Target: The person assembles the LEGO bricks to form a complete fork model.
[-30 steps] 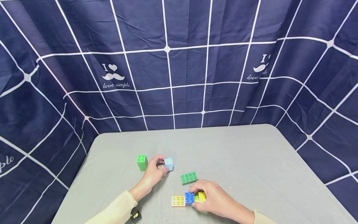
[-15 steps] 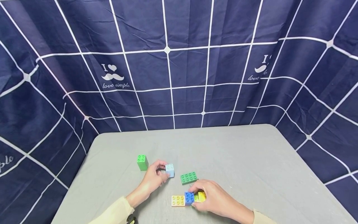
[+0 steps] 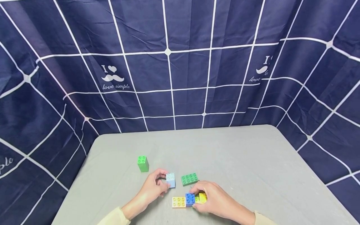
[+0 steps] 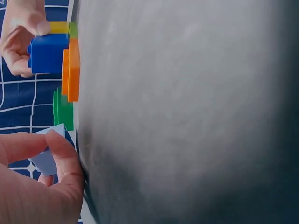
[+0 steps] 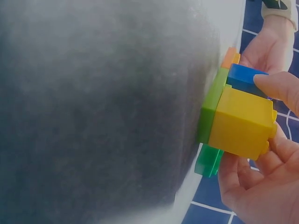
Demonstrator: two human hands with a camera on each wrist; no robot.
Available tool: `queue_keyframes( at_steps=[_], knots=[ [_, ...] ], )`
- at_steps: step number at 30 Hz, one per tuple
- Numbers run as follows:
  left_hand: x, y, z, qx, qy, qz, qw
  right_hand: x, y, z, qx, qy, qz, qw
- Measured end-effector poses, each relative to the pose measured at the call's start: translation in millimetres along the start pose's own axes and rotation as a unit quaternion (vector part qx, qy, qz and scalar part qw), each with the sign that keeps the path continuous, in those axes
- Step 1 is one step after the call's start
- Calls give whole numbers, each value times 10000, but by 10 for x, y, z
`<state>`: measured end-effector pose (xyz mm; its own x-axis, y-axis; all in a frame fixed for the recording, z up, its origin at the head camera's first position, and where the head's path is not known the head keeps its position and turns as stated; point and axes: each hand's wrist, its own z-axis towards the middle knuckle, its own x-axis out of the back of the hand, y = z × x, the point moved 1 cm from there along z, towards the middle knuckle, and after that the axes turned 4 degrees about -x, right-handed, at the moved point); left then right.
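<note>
Thumb and fingers of my left hand (image 3: 152, 189) pinch a light blue toy building block (image 3: 170, 180), tilted in the left wrist view. Lower right, my right hand (image 3: 216, 201) pinches a blue block (image 3: 190, 199) between thumb and fingers. That block sits in a joined row with an orange block (image 4: 74, 70), which looks pale yellow from the head, a light green block (image 5: 212, 112) and a yellow block (image 5: 243, 121). My right palm partly hides the row's right end. Just behind the row lies a dark green block (image 3: 189, 179), touched by neither hand.
A tall bright green block (image 3: 143, 164) stands upright on the grey table (image 3: 225, 156), left of and beyond my left hand. Dark blue cloth (image 3: 185, 68) with white lines hangs behind the table and along both sides.
My left hand has brought the light blue block toward me, closer to the joined row and level with the dark green block. The right hand keeps its hold in the same place.
</note>
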<state>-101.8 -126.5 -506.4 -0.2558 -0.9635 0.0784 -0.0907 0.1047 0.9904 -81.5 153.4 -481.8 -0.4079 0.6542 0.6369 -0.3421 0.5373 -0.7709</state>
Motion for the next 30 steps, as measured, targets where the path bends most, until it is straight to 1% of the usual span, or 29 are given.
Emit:
queue_keyframes(
  at_steps=[3, 8, 15, 21, 27, 30],
  knots=[
    [-16, 1, -47, 26, -30, -4, 10000, 2, 2, 9, -37, -46, 29, 10000],
    [-41, -15, -105, -111, -135, 33, 9998, 13, -4, 8, -68, -70, 67, 9999],
    [-68, -20, -162, -234, -317, -144, 9991, 1, 0, -1, -50, -21, 56, 10000],
    [-94, -49, -208, -283, -366, -306, 9985, -6, -1, 8, -97, -47, 92, 9999],
    [-87, -75, -239, -369, -413, -246, 9982, -1, -3, 10, -99, -68, 113, 9999],
    [-79, -69, -256, -425, -507, -231, 9975, -1, -2, 9, -80, -61, 116, 9999]
  ],
)
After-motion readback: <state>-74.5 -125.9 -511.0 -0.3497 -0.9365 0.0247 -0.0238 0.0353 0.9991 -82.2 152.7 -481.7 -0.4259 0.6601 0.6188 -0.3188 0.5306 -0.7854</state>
